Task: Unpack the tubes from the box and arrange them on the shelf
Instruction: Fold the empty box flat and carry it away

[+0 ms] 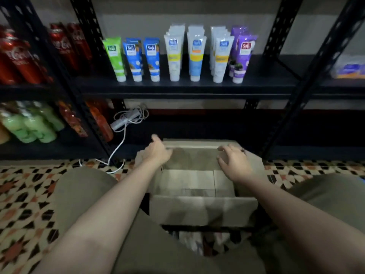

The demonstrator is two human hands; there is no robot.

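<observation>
An open cardboard box [201, 210] stands on the floor between my knees; no tubes show inside it. My left hand [157, 152] rests on the box's far left flap, fingers apart. My right hand [234, 161] hovers at the far right rim, fingers spread, holding nothing. On the black shelf [177, 88] above stand upright tubes: a green tube [115, 58], blue tubes [144, 58], white tubes with yellow and blue bands [195, 54], and purple tubes [242, 58]. The image is blurred around the hands.
Red soda cans [17, 58] fill the shelf to the left. Green bottles [29, 125] and orange bottles [98, 119] sit below them. A white cable and adapter [122, 123] trails to the patterned tile floor [23, 194]. A packet [349, 70] lies at the right. Black shelf posts [308, 76] frame the bay.
</observation>
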